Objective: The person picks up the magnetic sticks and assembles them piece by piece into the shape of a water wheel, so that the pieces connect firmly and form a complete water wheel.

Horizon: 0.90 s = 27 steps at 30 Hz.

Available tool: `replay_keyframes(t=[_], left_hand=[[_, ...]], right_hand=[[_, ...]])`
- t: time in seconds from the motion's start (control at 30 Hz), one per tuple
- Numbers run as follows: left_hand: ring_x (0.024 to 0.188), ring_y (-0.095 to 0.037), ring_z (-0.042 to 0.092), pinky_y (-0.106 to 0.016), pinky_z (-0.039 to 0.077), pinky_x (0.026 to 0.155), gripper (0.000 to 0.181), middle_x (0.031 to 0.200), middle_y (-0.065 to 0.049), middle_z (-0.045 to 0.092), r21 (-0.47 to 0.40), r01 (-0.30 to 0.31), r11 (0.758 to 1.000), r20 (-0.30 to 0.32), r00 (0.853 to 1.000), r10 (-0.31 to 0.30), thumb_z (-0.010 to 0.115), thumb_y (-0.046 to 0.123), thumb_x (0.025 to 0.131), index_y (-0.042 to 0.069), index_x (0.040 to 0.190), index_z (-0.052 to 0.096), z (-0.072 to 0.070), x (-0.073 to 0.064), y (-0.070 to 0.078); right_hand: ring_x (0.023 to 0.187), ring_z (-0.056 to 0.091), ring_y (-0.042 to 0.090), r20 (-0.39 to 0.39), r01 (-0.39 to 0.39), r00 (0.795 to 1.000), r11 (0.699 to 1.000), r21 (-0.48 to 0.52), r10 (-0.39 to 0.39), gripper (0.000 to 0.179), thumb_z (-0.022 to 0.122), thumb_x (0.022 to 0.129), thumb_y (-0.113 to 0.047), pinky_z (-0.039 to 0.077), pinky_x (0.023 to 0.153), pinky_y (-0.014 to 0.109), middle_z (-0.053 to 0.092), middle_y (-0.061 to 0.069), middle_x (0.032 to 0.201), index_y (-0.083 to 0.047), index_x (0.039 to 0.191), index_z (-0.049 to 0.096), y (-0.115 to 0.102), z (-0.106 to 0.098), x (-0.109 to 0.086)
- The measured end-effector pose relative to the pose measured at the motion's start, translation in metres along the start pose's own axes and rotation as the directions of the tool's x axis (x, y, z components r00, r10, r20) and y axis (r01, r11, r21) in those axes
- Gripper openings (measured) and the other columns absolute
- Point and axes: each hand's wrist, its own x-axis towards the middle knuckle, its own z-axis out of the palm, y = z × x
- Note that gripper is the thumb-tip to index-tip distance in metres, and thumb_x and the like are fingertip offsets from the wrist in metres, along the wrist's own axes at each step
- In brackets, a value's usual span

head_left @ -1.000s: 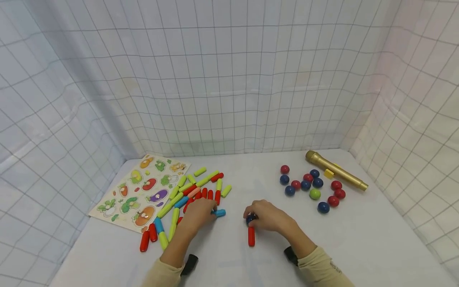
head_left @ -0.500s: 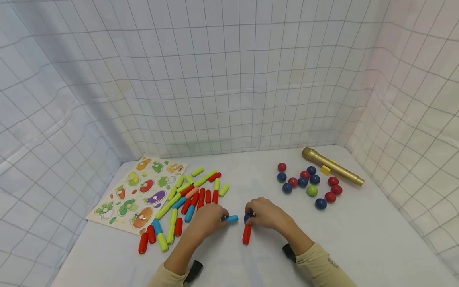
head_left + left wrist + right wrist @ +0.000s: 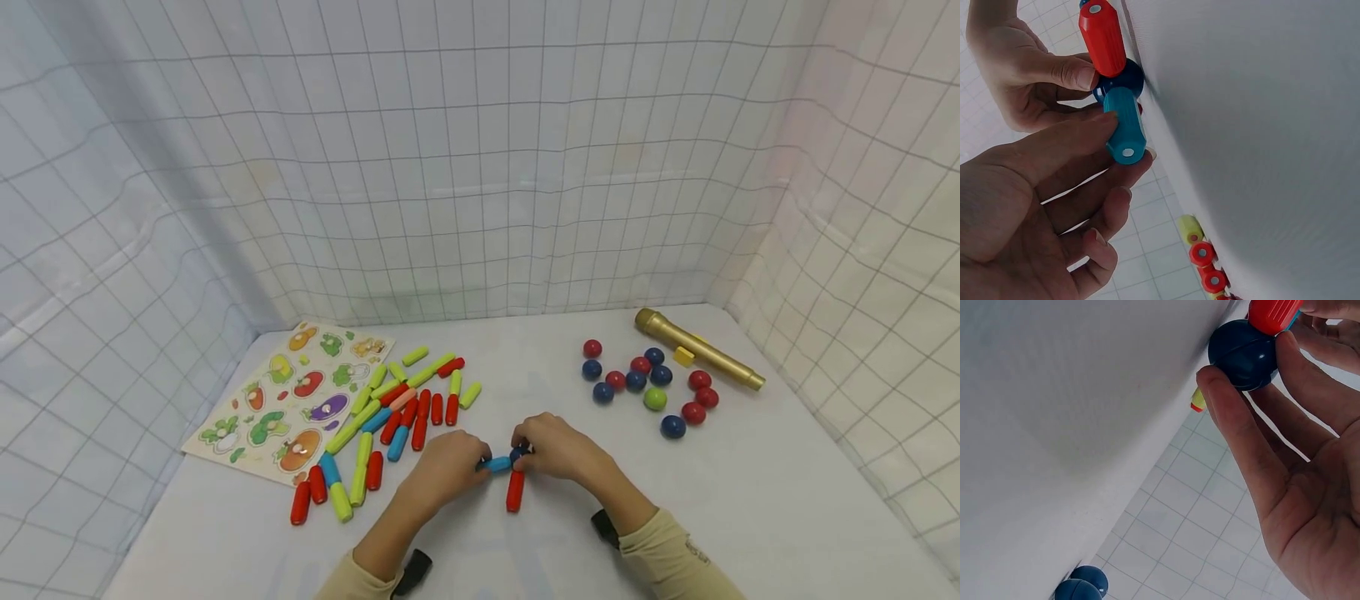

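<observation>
My right hand (image 3: 558, 447) pinches a dark blue ball (image 3: 1244, 355) between thumb and fingers, low over the white tabletop. A red rod (image 3: 514, 492) is joined to that ball and points toward me. In the left hand (image 3: 447, 468) a short light-blue rod (image 3: 1125, 122) is pinched by thumb and fingertips. Its far end meets the ball in the left wrist view; whether it is seated in the ball I cannot tell. The other fingers of the left hand are loosely bent.
Left of my hands lie many yellow-green, red and blue rods (image 3: 352, 429), beside a vegetable puzzle board (image 3: 281, 400). Red and blue balls and one green ball (image 3: 656, 399) are on the right. Behind them lies a gold microphone (image 3: 701, 349). Gridded white cloth (image 3: 495, 167) walls the table.
My left hand has moved right with the light-blue rod, from the rod pile up to the dark blue ball. The right hand has kept hold of the ball and stayed nearly in place.
</observation>
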Motion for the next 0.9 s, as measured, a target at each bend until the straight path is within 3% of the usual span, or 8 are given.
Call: replay_keyframes(t=[0.13, 0.23, 0.3, 0.37, 0.47, 0.53, 0.7, 0.9], left_hand=[[0.078, -0.012, 0.062, -0.027, 0.054, 0.070, 0.029, 0.088, 0.001, 0.073, -0.101, 0.034, 0.994, 0.007, 0.999, -0.033, 0.076, 0.031, 0.083, 0.010, 0.103, 0.076, -0.007, -0.002, -0.010], [0.071, -0.013, 0.060, -0.026, 0.051, 0.063, 0.028, 0.082, 0.000, 0.071, -0.176, 0.135, 0.975, -0.051, 0.988, -0.146, 0.076, 0.032, 0.083, 0.009, 0.098, 0.075, -0.016, -0.003, -0.029], [0.064, -0.013, 0.056, -0.024, 0.047, 0.057, 0.025, 0.073, 0.001, 0.066, -0.209, 0.222, 0.952, -0.120, 0.961, -0.250, 0.076, 0.030, 0.083, 0.008, 0.094, 0.074, -0.019, 0.000, -0.044], [0.058, -0.014, 0.051, -0.023, 0.041, 0.053, 0.022, 0.066, 0.000, 0.059, -0.223, 0.310, 0.924, -0.164, 0.923, -0.349, 0.077, 0.027, 0.083, 0.008, 0.091, 0.071, -0.019, 0.004, -0.056], [0.057, -0.016, 0.050, -0.024, 0.038, 0.052, 0.029, 0.064, -0.003, 0.053, -0.204, 0.403, 0.892, -0.157, 0.886, -0.436, 0.079, 0.027, 0.082, 0.007, 0.095, 0.064, -0.017, 0.011, -0.066], [0.060, -0.018, 0.053, -0.026, 0.042, 0.053, 0.035, 0.067, -0.004, 0.055, -0.149, 0.429, 0.891, -0.122, 0.886, -0.447, 0.080, 0.027, 0.080, 0.006, 0.099, 0.061, -0.017, 0.015, -0.067], [0.071, -0.024, 0.062, -0.039, 0.058, 0.065, 0.023, 0.077, -0.009, 0.061, 0.016, 0.383, 0.924, -0.143, 0.915, -0.377, 0.069, 0.015, 0.089, 0.000, 0.105, 0.060, -0.015, 0.015, -0.061], [0.078, -0.026, 0.064, -0.041, 0.059, 0.077, 0.018, 0.079, -0.011, 0.062, 0.053, 0.376, 0.925, -0.178, 0.915, -0.362, 0.064, 0.011, 0.093, -0.001, 0.105, 0.062, -0.014, 0.005, -0.056]], right_hand=[[0.080, 0.057, 0.011, 0.000, -0.016, 1.000, 1.000, 0.009, 0.016, 0.021, 0.077, 0.082, -0.017, 0.053, 0.075, 0.028, 0.070, 0.000, 0.090, -0.007, 0.101, 0.073, -0.001, -0.001, -0.001], [0.082, 0.056, 0.012, -0.004, -0.024, 1.000, 1.000, 0.012, 0.024, 0.021, 0.077, 0.082, -0.017, 0.053, 0.076, 0.029, 0.069, 0.000, 0.090, -0.007, 0.101, 0.073, -0.001, -0.003, -0.003], [0.083, 0.055, 0.013, -0.010, -0.030, 0.999, 0.999, 0.011, 0.030, 0.021, 0.077, 0.083, -0.017, 0.052, 0.075, 0.028, 0.069, 0.000, 0.091, -0.008, 0.101, 0.073, -0.001, -0.004, -0.004], [0.083, 0.054, 0.013, -0.016, -0.028, 0.999, 1.000, 0.009, 0.028, 0.022, 0.077, 0.082, -0.016, 0.051, 0.074, 0.028, 0.069, 0.001, 0.091, -0.007, 0.102, 0.073, 0.000, -0.004, -0.005], [0.083, 0.054, 0.013, -0.018, -0.030, 0.999, 1.000, 0.005, 0.030, 0.023, 0.077, 0.082, -0.016, 0.051, 0.073, 0.027, 0.068, 0.001, 0.092, -0.007, 0.103, 0.073, 0.000, -0.006, -0.005], [0.083, 0.054, 0.013, -0.017, -0.028, 0.999, 1.000, 0.001, 0.028, 0.023, 0.077, 0.082, -0.016, 0.051, 0.073, 0.027, 0.068, 0.001, 0.091, -0.007, 0.103, 0.073, -0.001, -0.006, -0.004], [0.083, 0.054, 0.014, -0.011, -0.038, 0.999, 0.999, -0.001, 0.038, 0.023, 0.077, 0.083, -0.015, 0.052, 0.074, 0.030, 0.066, 0.002, 0.092, -0.007, 0.104, 0.072, -0.004, -0.007, -0.003], [0.086, 0.051, 0.016, 0.011, -0.062, 0.998, 0.998, 0.011, 0.062, 0.023, 0.075, 0.084, -0.016, 0.049, 0.073, 0.030, 0.064, 0.003, 0.094, -0.008, 0.106, 0.073, -0.006, -0.003, -0.005]])
